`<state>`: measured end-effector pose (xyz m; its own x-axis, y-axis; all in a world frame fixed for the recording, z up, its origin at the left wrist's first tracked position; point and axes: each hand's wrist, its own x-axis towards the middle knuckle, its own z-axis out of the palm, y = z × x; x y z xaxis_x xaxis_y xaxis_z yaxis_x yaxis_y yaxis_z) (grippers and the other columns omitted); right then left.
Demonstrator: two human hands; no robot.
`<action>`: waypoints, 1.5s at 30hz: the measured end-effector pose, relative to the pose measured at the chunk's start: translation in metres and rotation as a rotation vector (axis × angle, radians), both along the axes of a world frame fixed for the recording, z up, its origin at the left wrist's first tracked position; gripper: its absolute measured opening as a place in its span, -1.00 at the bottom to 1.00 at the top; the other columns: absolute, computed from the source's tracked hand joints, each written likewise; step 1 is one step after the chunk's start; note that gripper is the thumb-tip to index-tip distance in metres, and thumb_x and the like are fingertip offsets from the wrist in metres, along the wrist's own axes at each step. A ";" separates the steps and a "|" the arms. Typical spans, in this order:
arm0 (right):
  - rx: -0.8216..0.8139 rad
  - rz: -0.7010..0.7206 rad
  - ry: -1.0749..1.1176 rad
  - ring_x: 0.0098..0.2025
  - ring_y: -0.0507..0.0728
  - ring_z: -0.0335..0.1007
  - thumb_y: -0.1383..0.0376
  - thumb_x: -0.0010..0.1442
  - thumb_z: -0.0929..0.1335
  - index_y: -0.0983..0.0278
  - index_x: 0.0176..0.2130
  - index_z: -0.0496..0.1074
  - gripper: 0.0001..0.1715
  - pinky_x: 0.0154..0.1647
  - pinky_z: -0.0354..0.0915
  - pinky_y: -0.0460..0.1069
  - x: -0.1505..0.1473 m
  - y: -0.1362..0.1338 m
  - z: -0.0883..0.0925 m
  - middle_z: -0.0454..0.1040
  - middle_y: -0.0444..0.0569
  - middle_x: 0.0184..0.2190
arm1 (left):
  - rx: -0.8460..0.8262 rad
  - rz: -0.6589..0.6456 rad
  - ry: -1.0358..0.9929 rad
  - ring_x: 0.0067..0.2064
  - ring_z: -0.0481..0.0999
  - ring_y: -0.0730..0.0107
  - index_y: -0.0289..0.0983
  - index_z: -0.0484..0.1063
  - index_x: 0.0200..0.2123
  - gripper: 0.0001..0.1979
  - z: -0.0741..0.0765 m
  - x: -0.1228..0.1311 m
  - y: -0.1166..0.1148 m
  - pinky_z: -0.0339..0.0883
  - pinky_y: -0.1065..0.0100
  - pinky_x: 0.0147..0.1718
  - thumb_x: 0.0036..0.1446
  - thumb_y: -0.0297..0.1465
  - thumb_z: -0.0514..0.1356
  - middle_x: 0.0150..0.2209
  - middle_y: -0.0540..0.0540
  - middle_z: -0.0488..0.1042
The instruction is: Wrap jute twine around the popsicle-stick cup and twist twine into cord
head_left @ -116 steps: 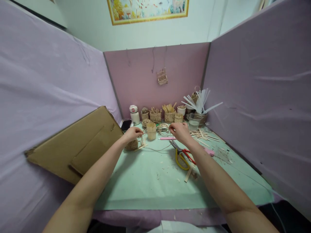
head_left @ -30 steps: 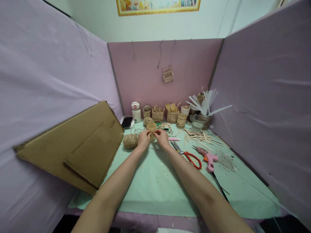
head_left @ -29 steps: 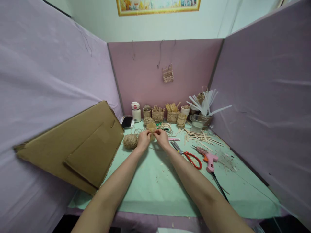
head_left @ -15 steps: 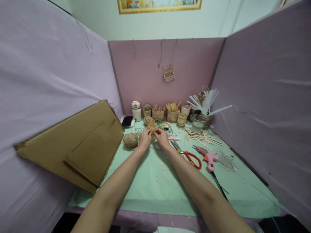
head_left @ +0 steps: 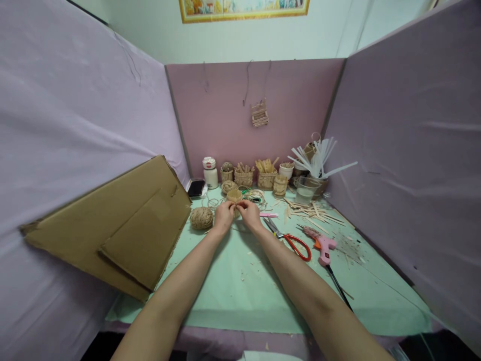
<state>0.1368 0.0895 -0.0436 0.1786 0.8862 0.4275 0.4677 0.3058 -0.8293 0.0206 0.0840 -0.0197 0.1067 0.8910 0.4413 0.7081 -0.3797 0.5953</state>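
At the middle of the green-covered table, my left hand (head_left: 224, 216) and my right hand (head_left: 248, 213) meet in front of a small tan round cup (head_left: 234, 195). Both hands are closed, fingertips pinched together at the cup's near side. What they pinch is too small to make out, and they hide much of the cup's lower part. A ball of twine (head_left: 202, 218) lies just left of my left hand. Behind the cup are a smaller twine coil (head_left: 229, 187) and loose twine (head_left: 257, 196). A pink pen-like stick (head_left: 268, 215) lies right of my right hand.
Red-handled scissors (head_left: 296, 246) and a pink glue gun (head_left: 323, 245) lie on the right, near scattered thin sticks (head_left: 313, 210). Baskets of sticks (head_left: 267, 179), a white bottle (head_left: 211, 175) and a clear cup (head_left: 305, 190) line the back. Cardboard (head_left: 124, 225) leans at left.
The view has shifted very slightly. Both hands stay pinched at the cup, with no other clear movement.
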 end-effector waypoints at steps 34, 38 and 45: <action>0.156 -0.130 0.605 -0.25 0.11 0.40 0.21 -0.02 0.28 0.34 -0.27 0.47 -0.66 -0.17 0.30 -0.02 0.026 -0.003 0.031 0.52 0.01 -0.32 | 0.197 -0.024 -0.574 -0.37 0.44 0.45 -0.34 0.45 -0.25 -0.74 0.073 -0.009 0.007 0.32 0.44 -0.35 0.10 -0.33 0.04 -0.39 -0.09 0.49; 0.178 -0.021 0.639 -0.36 0.06 0.32 0.26 -0.08 0.29 0.29 -0.40 0.44 -0.79 -0.28 0.25 -0.06 0.037 -0.034 0.061 0.44 -0.10 -0.46 | -0.257 -0.437 -0.180 -0.45 0.43 0.43 -0.31 0.50 -0.46 -0.81 0.093 -0.057 -0.042 0.30 0.43 -0.43 -0.03 -0.29 0.20 -0.52 -0.08 0.48; -0.071 0.424 0.678 -0.45 0.01 0.23 0.34 -0.15 0.35 0.26 -0.47 0.45 -0.89 -0.37 0.16 -0.07 0.048 -0.070 0.063 0.39 -0.15 -0.53 | -0.315 -0.443 -0.358 -0.19 0.45 0.30 -0.29 0.48 -0.26 -0.61 0.093 -0.055 -0.056 0.27 0.34 -0.19 -0.01 -0.10 0.20 -0.25 -0.13 0.52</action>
